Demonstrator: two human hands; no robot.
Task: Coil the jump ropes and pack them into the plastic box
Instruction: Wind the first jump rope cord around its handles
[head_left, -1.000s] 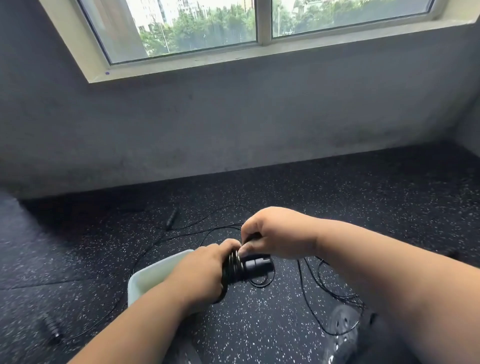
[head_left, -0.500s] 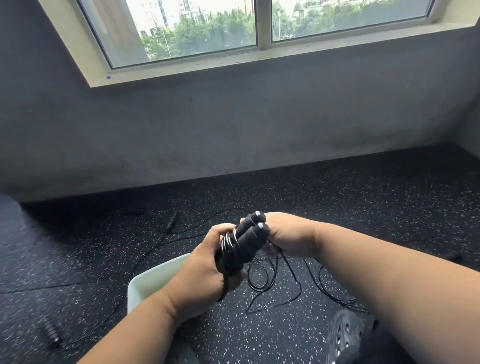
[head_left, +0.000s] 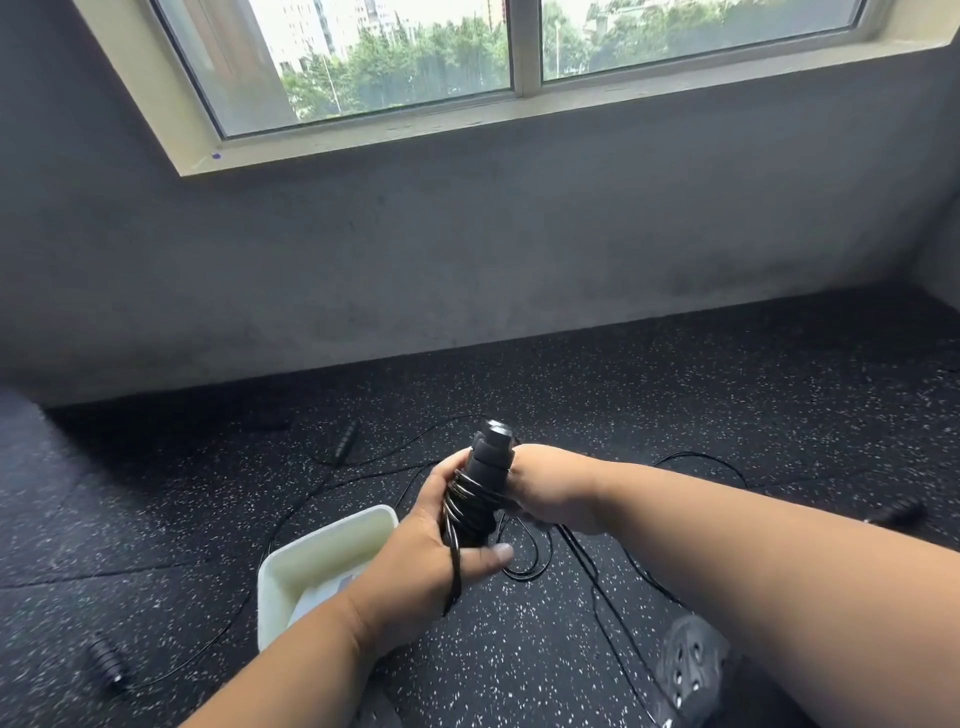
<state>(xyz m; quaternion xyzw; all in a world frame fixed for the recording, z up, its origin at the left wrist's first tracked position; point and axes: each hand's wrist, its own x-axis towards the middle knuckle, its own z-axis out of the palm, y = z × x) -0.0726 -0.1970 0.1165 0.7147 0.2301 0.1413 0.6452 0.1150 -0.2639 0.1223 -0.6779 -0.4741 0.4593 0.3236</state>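
Speckled floor (head_left: 675, 415); both hands, L (head_left: 415, 551) & R (head_left: 550, 493), round coiled rope handles (head_left: 485, 478).

The pale rectangular plastic box (head_left: 291, 577) lies on the black speckled rubber floor (head_left: 675, 415) at seven o'clock of the black foam-handled jump rope bundle (head_left: 485, 483), held between left hand (head_left: 431, 545) and right hand (head_left: 550, 493). A loose black rope handle (head_left: 106, 660) lies at eight o'clock, another (head_left: 344, 441) at eleven.

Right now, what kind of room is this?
Probably a home or small gym room: speckled black rubber flooring, jump rope handles with cord wound round them, and a window set in a bare grey wall.
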